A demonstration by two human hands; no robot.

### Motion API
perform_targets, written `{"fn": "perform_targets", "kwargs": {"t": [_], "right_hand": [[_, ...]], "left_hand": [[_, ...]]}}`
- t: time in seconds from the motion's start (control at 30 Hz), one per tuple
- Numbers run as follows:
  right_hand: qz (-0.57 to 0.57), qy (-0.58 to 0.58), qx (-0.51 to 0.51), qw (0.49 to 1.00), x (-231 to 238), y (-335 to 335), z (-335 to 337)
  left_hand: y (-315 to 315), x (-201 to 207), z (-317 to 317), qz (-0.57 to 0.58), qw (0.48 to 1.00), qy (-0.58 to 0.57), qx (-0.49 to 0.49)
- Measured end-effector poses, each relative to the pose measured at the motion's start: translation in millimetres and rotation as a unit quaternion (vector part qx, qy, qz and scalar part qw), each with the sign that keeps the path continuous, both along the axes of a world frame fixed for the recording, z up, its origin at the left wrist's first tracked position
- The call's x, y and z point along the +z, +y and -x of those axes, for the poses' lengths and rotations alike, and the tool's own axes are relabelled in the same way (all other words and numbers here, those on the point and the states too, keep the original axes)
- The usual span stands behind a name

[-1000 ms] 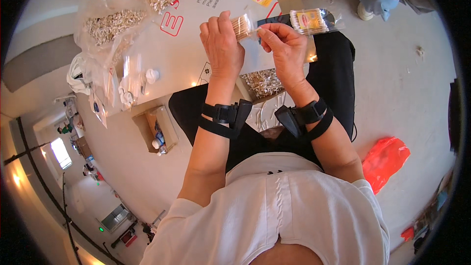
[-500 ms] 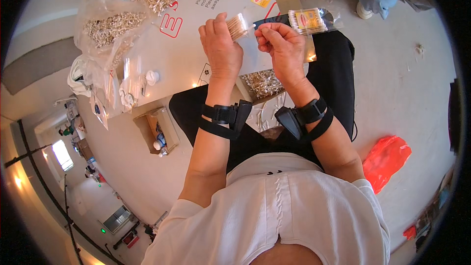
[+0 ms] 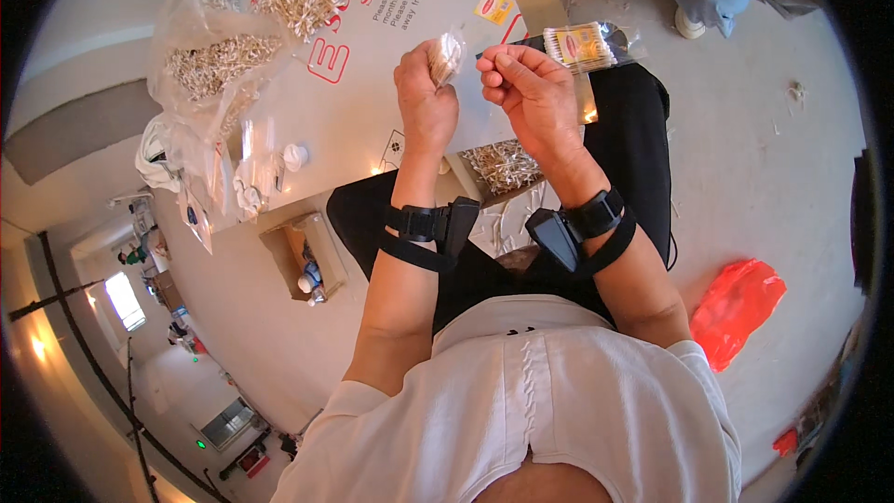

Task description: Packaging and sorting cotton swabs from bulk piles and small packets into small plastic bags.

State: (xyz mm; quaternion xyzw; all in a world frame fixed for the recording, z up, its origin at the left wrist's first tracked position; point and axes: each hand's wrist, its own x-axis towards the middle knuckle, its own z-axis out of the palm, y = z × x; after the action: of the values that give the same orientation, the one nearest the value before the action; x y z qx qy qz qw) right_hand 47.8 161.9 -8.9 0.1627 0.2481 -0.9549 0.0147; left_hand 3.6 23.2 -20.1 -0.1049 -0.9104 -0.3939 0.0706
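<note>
I see my left hand [image 3: 426, 98] curled around a small bundle of cotton swabs [image 3: 445, 58], raised above the table [image 3: 372, 112]. My right hand [image 3: 529, 93] sits just beside it, fingers pinched together at the bundle's edge. Beyond the right hand lies a clear packet of swabs with a yellow label [image 3: 582, 45]. A loose heap of swabs [image 3: 503, 166] rests below my wrists, and a clear bag of swabs [image 3: 216, 61] sits at far left.
</note>
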Motion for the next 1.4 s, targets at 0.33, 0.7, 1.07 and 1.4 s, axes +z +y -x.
{"fn": "perform_targets", "kwargs": {"t": [0.33,0.7,1.07,1.4], "right_hand": [[0.210,0.015,-0.049,0.976,-2,15,3],[-0.609,0.210,0.274,0.714,9,38,-51],[-0.440,0.238,0.148,0.853,37,32,-48],[-0.477,0.229,0.237,0.815,56,28,-59]], "left_hand": [[5,6,2,-0.058,0.997,-0.043,0.012],[-1,11,5,-0.115,0.992,-0.044,0.000],[3,35,-5,-0.163,0.985,-0.034,-0.054],[-1,43,-13,-0.251,0.959,-0.104,-0.083]]}}
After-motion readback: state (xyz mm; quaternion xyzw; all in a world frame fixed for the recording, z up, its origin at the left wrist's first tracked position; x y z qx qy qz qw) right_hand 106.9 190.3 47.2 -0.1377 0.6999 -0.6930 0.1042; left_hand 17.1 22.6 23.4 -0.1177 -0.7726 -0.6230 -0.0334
